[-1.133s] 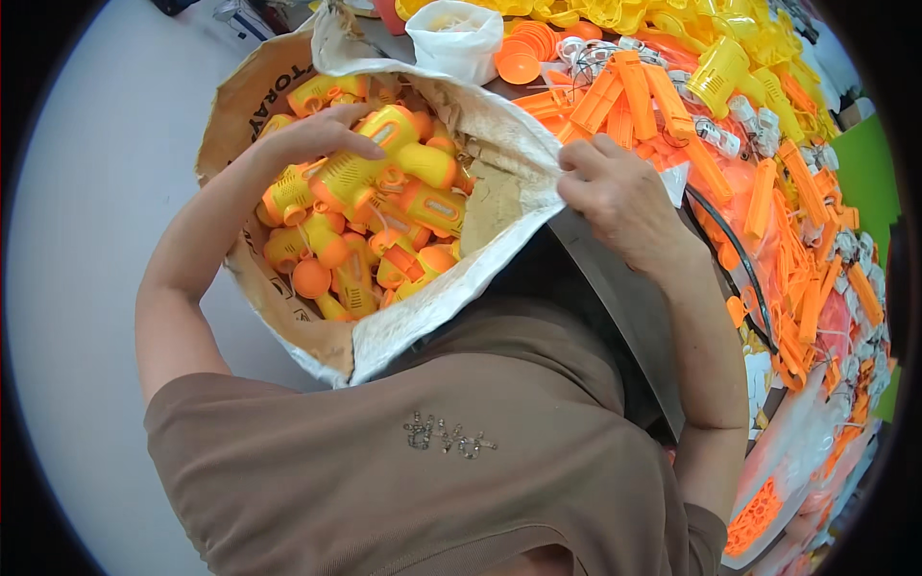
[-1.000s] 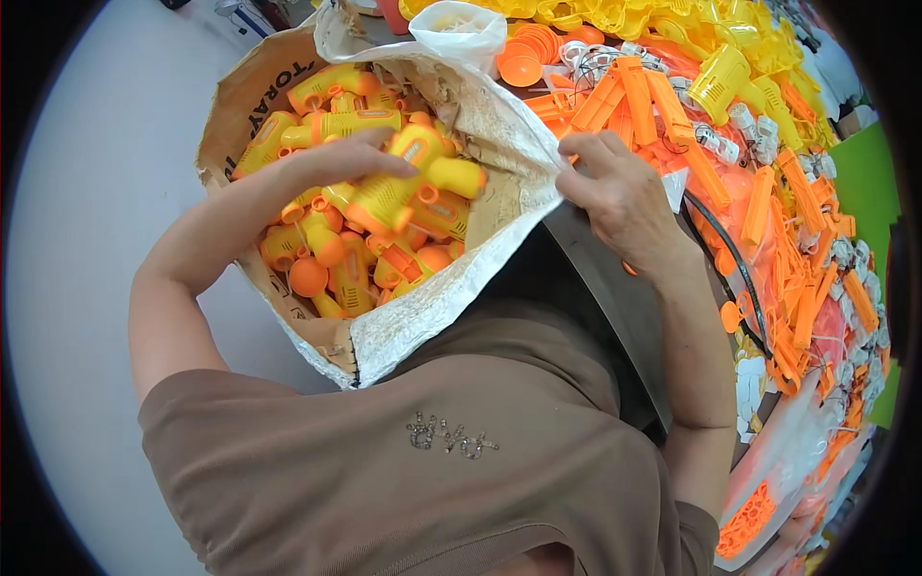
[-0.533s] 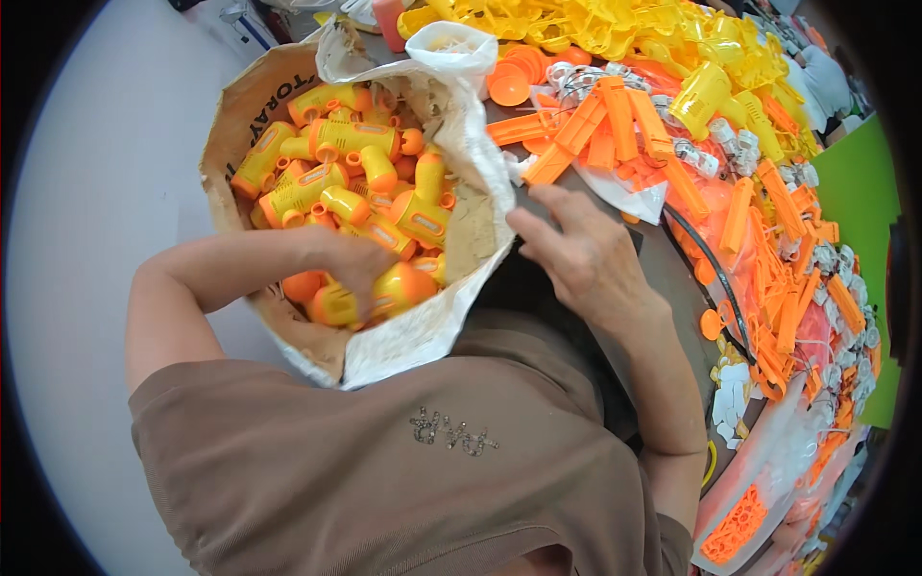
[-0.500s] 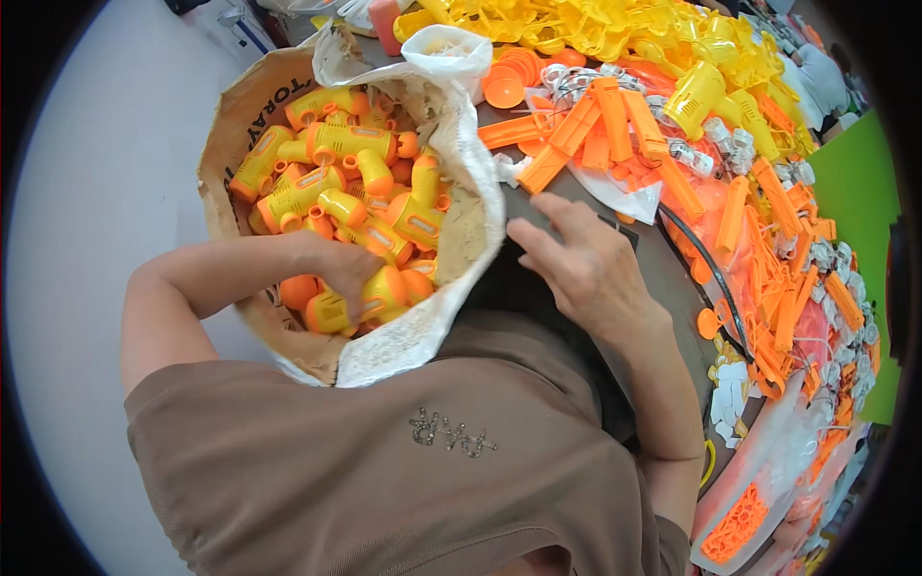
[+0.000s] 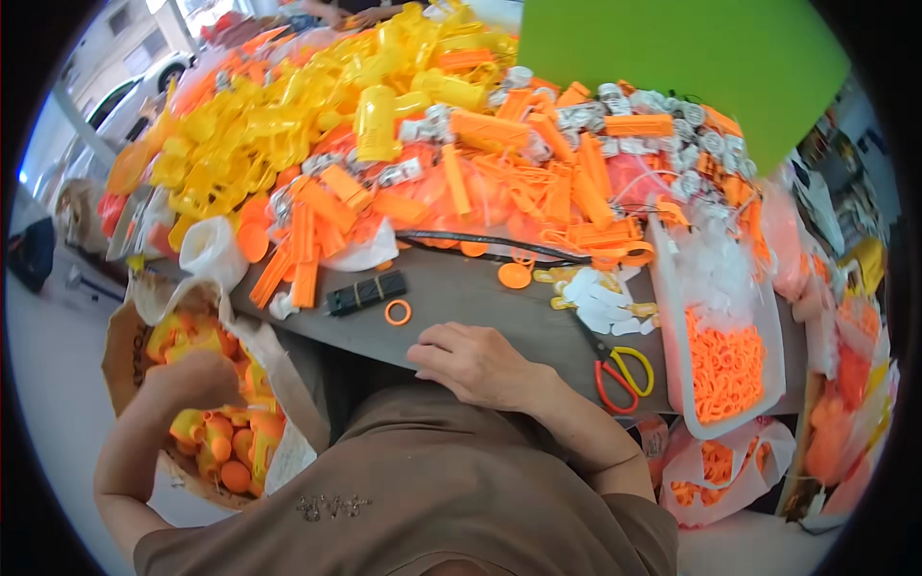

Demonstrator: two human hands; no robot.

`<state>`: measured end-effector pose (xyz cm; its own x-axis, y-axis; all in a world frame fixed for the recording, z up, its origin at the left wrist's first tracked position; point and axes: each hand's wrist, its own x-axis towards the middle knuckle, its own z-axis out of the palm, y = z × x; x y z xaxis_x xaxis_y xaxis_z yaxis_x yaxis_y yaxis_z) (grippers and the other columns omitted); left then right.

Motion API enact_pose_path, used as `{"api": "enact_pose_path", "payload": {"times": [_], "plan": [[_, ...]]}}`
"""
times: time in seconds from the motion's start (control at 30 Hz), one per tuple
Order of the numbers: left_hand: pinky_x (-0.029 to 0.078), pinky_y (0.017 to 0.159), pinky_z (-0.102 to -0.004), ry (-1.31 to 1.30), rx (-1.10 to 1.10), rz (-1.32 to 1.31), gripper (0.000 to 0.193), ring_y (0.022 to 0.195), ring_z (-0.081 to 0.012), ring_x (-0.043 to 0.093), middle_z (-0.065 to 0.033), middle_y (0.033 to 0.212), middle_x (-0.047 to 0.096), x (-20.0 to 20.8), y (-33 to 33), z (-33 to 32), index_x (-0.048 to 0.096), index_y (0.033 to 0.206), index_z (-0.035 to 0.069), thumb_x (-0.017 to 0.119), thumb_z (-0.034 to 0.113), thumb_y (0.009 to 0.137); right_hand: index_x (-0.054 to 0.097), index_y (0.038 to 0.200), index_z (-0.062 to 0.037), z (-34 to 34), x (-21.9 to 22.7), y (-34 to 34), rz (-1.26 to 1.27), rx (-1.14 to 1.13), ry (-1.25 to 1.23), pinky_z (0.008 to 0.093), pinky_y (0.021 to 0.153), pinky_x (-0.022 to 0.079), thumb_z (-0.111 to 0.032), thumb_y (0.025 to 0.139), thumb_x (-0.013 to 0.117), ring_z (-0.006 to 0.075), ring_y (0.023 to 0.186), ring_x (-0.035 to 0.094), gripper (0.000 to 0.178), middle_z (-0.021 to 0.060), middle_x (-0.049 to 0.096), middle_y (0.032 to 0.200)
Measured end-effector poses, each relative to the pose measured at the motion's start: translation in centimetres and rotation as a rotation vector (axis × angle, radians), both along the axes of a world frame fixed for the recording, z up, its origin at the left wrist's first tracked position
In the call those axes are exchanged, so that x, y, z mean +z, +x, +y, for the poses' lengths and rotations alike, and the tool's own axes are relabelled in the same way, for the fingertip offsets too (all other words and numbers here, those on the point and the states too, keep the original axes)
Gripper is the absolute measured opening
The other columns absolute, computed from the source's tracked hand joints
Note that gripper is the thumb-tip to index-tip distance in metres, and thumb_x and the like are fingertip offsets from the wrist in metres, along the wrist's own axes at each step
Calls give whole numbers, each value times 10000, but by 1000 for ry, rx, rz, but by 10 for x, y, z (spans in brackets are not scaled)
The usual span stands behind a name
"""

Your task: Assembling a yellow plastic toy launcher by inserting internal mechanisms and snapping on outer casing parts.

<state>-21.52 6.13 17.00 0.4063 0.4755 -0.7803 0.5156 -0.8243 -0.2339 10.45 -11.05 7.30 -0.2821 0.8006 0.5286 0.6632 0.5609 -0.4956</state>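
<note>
To my left stands a white and brown sack [image 5: 298, 398], its mouth folded back. Yellow toy-like bodies with orange round ends [image 5: 226, 437] fill it. My left hand [image 5: 200, 378] is over them inside the sack's mouth, its fingers turned down and mostly hidden, so I cannot tell what it grips. At the table's front edge, my right hand [image 5: 475, 363] lies back upward with fingers loosely stretched and nothing seen in them. Nearest to it on the table are an orange ring [image 5: 398, 312] and a banded black bundle [image 5: 367, 292].
Heaps of yellow plastic shells [image 5: 259, 144] and orange strips [image 5: 576, 182] cover the table's far side. Scissors [image 5: 622, 379] with red and yellow handles lie at right, beside a clear bin [image 5: 776, 379] of orange rings. A green panel [image 5: 682, 67] rises behind. Another person's hands show at the far edge.
My view has swung right, bringing the bin and scissors into sight. My right hand has come down from above the table to its front edge. My left hand stays at the sack.
</note>
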Motion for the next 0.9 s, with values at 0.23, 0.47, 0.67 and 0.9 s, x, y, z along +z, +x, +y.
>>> {"api": "enact_pose_path", "payload": {"times": [0.23, 0.47, 0.67, 0.9], "plan": [[461, 764, -389, 135, -289, -823, 202, 899, -295, 571, -116, 900, 593, 54, 130, 27, 608, 899, 25, 667, 154, 755, 595, 932, -72, 23, -38, 38, 1, -146, 3, 357, 607, 494, -125, 798, 661, 255, 728, 594, 159, 74, 567, 852], [444, 852, -406, 186, -521, -921, 224, 1000, -310, 536, -126, 1057, 564, 27, 235, 76, 612, 921, 30, 675, 178, 765, 553, 939, -79, 50, -71, 24, 117, -132, 40, 388, 527, 475, -149, 832, 622, 280, 665, 580, 145, 84, 514, 792], [451, 859, -392, 341, -361, -1021, 221, 1027, -305, 539, -119, 1084, 580, 6, 318, 148, 639, 928, 50, 665, 220, 789, 547, 924, -74, 54, -72, 32, 313, -168, -92, 400, 544, 484, -143, 839, 624, 310, 666, 588, 134, 97, 531, 799], [454, 845, -386, 358, -415, -1113, 143, 1007, -298, 540, -104, 1047, 586, -50, 372, 121, 623, 895, 50, 640, 140, 785, 564, 907, -53, 58, -69, 36, 490, -218, -175, 390, 569, 483, -115, 836, 624, 318, 684, 583, 112, 104, 549, 808]]}}
